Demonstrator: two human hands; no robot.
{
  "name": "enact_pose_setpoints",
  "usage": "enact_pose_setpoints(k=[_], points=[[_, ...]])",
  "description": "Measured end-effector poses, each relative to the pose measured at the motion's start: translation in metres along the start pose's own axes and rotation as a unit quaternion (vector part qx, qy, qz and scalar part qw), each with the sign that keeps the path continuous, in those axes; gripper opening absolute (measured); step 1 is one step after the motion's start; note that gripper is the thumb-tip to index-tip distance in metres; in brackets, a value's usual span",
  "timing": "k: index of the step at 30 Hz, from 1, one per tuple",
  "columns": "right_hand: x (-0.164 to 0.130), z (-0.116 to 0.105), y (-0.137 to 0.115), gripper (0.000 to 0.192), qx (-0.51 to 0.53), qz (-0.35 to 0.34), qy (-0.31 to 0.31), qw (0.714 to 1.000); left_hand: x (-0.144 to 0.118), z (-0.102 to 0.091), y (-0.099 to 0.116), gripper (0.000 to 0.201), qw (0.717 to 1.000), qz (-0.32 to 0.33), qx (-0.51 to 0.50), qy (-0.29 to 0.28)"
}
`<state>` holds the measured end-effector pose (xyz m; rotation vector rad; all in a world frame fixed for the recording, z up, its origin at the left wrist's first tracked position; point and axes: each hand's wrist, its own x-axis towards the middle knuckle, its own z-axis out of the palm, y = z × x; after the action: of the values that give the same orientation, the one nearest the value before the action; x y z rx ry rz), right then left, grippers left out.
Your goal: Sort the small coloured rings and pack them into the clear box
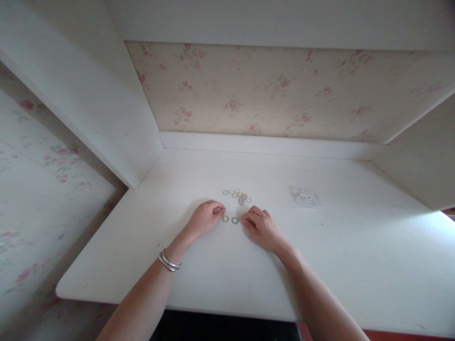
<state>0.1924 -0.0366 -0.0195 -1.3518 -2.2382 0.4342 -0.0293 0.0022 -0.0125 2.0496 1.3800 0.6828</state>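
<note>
I'm leaning over the white desk, a broad bare top set into an alcove with pale floral wallpaper across the back. My left hand rests knuckles-up on the desk, fingers curled in with the tips pinched together at something small that I can't make out; a silver bangle circles that wrist. My right hand lies flat-ish beside it, fingers loosely bent and pointing left, fingertips down on the surface, and whether they grip anything I can't tell. Off to the right, well apart from both hands, sits a small clear packet; any print on it is too faint to read. Just beyond my fingers lies the cluster of little rings, pastel loops bunched together. Between my two hands sit two loose ones: a yellow ring and a blue ring, side by side, the blue one just beside my right fingertips.
</note>
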Motion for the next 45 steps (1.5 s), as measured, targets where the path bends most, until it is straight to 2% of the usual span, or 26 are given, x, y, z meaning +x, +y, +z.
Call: enact_pose_setpoints(k=[7, 10, 14, 16, 19, 26, 30, 36, 41, 45], points=[[-0.001, -0.004, -0.002, 0.018, -0.030, 0.009, -0.013, 0.999, -0.001, -0.001, 0.001, 0.020, 1.000, 0.004, 0.000, -0.002], [0.000, -0.003, 0.000, 0.020, -0.023, 0.037, 0.036, 0.998, 0.000, -0.001, 0.001, 0.020, 1.000, 0.005, 0.003, -0.003], [0.004, 0.002, 0.007, 0.028, -0.056, 0.121, 0.100, 0.986, 0.001, 0.001, 0.000, 0.020, 1.000, -0.008, 0.006, 0.007], [0.007, 0.004, 0.010, 0.032, -0.098, 0.151, 0.087, 0.980, 0.001, 0.001, 0.000, 0.020, 1.000, -0.013, 0.005, 0.012], [0.010, 0.005, 0.012, 0.033, -0.138, 0.159, 0.054, 0.976, 0.000, 0.002, -0.001, 0.020, 1.000, -0.009, 0.002, 0.013], [0.009, 0.000, 0.016, 0.023, -0.073, 0.178, 0.052, 0.980, 0.000, 0.002, -0.002, 0.020, 1.000, -0.015, 0.004, 0.009], [0.009, -0.002, 0.016, 0.024, -0.078, 0.164, 0.038, 0.983, 0.000, 0.002, -0.002, 0.020, 1.000, -0.015, 0.013, 0.012], [0.003, -0.007, 0.013, 0.024, 0.014, 0.066, 0.047, 0.997, 0.001, 0.002, -0.002, 0.020, 1.000, -0.014, 0.012, 0.011], [0.001, -0.010, 0.005, 0.022, 0.048, 0.020, 0.008, 0.999, 0.000, 0.001, -0.001, 0.020, 1.000, -0.010, 0.018, 0.011], [0.001, -0.011, 0.000, 0.022, 0.042, 0.014, -0.013, 0.999, -0.001, 0.000, -0.001, 0.021, 1.000, -0.009, 0.013, 0.009]])
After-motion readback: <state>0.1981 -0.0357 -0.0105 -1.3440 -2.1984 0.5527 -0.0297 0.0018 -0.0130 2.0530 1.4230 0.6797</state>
